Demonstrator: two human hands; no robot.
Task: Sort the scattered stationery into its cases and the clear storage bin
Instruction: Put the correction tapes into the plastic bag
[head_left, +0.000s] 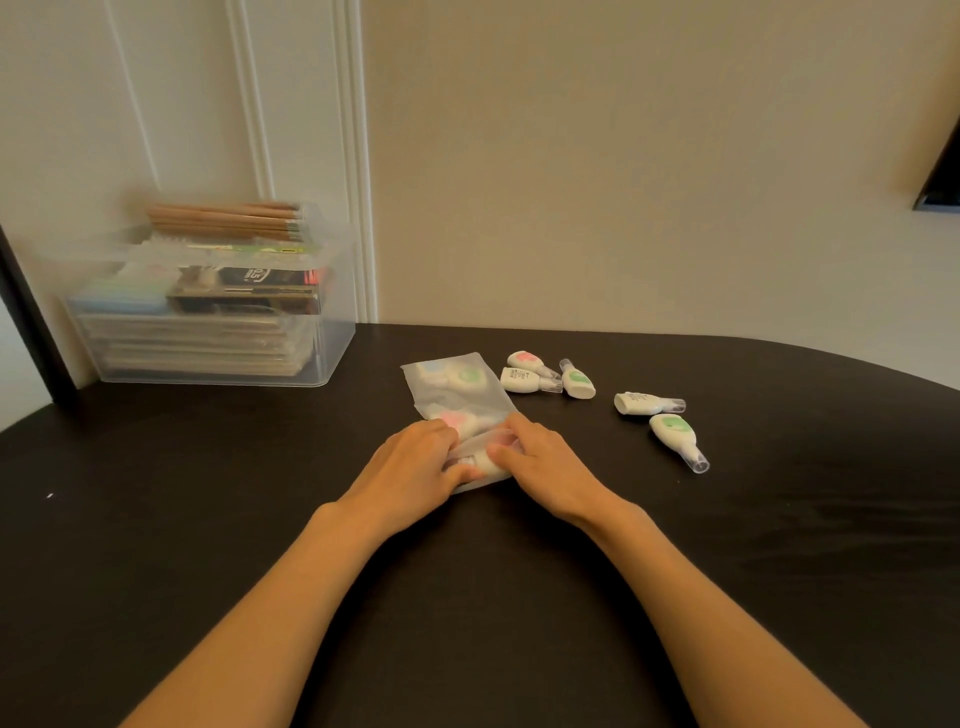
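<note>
Both hands, left hand (415, 457) and right hand (540, 457), pinch the frosted translucent plastic pouch (457, 400) at its near mouth. The 5 loose white correction tapes (636, 404) lie on the dark counter (208, 493) to the right, nearer the right grip.

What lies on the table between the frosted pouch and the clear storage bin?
Nothing: in the head view only bare dark table separates the frosted pouch from the clear storage bin. The loose correction tapes lie on the pouch's other side.

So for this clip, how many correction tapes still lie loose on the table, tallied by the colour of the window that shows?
Pink window: 1
Green window: 2
Window hidden, label side up: 2
Total loose: 5

The ones already in the frosted pouch are not counted.
</note>
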